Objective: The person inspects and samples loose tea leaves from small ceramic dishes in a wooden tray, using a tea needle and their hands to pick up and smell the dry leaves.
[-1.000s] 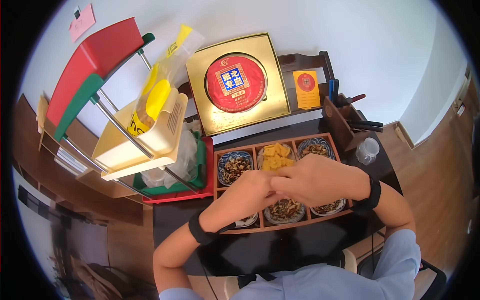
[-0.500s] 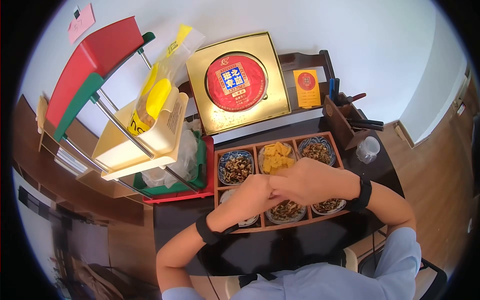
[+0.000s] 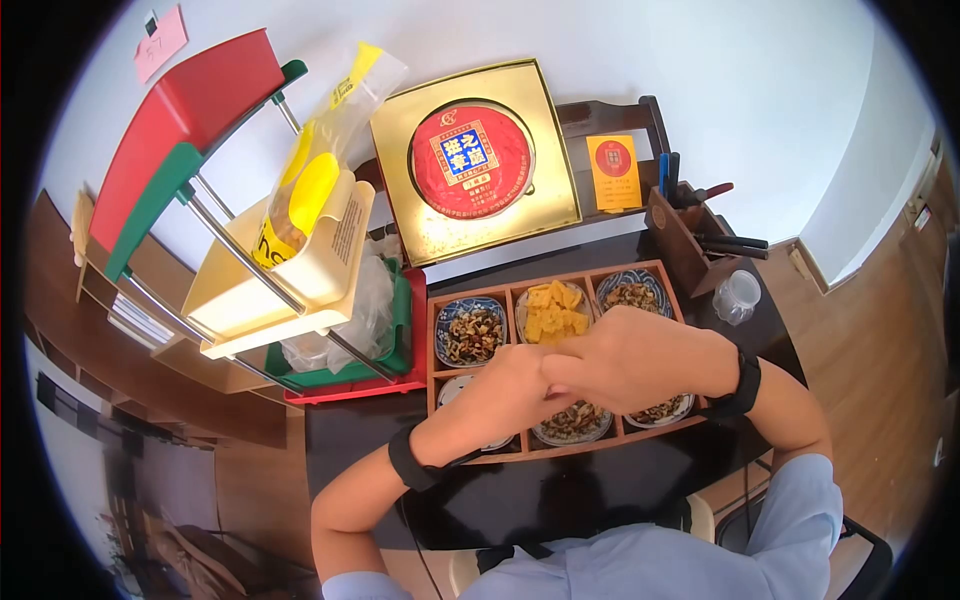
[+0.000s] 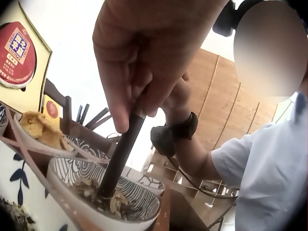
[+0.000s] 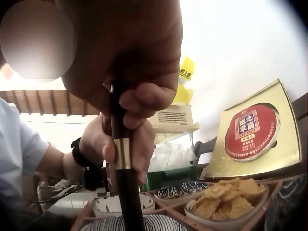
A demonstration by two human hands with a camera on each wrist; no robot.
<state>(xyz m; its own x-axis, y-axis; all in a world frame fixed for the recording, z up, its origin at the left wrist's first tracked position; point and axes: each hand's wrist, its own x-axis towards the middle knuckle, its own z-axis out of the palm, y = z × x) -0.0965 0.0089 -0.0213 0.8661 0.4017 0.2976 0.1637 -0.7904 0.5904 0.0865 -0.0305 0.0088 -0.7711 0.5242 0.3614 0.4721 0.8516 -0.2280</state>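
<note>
Both hands hold one dark upright rod [image 4: 124, 154] with a gold band [image 5: 123, 154]. My right hand [image 3: 645, 355] curls its fingers round the upper part. Lower down, near the band, my left hand [image 3: 510, 388] pinches it between thumb and fingers. The rod's lower end stands in the front middle bowl [image 3: 570, 437], among brown, flaky dried bits [image 4: 86, 185]. In the head view the hands cover the rod. Behind them, yellow chips [image 3: 553, 312] fill the back middle bowl.
A wooden divided tray [image 3: 520, 457] holds several patterned bowls on the dark table [image 3: 590, 490]. Left stands a tiered rack [image 3: 280, 320] with a bag. A gold box [image 3: 550, 130] leans behind. At right are a pen holder [image 3: 680, 240] and a small clear glass [image 3: 737, 297].
The right hand and wrist shifted slightly toward the left, then back to the right. The left wrist moved slightly rightward from its earliest place. Both hands keep together over the front middle bowl.
</note>
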